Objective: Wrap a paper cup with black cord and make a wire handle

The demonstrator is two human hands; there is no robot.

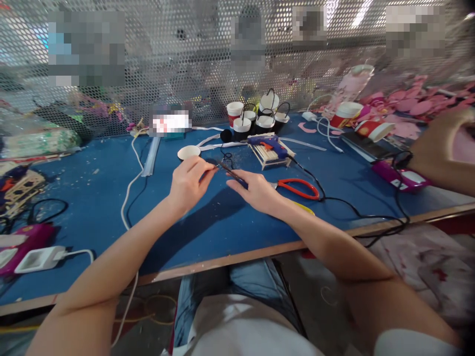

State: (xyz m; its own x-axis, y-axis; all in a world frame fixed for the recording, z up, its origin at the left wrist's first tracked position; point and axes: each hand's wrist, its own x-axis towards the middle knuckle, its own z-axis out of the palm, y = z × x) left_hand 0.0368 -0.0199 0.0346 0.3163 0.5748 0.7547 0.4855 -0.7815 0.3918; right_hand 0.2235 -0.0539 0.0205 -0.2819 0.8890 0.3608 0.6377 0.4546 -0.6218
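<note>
My left hand (pixel 188 184) is closed in a pinch over the blue table, its fingertips on something small and dark that I cannot make out. In my right hand (pixel 256 192) lies a slim dark tool that looks like tweezers (pixel 234 175), its tip reaching toward the left fingertips. Just behind the left hand stands a paper cup (pixel 189 152) with a white inside. A black ball of cord (pixel 225 135) trails thin loops behind the tweezers. Red-handled scissors (pixel 300 189) lie beside the right hand, their blades partly hidden by it.
A blue glue gun (pixel 270 144) rests on a wooden stick rack (pixel 264 159), its black cable running right. Several cups with black handles (pixel 242 126) stand at the back. A white cable (pixel 128 198) crosses on the left. At right, another person's arm (pixel 441 153) reaches in.
</note>
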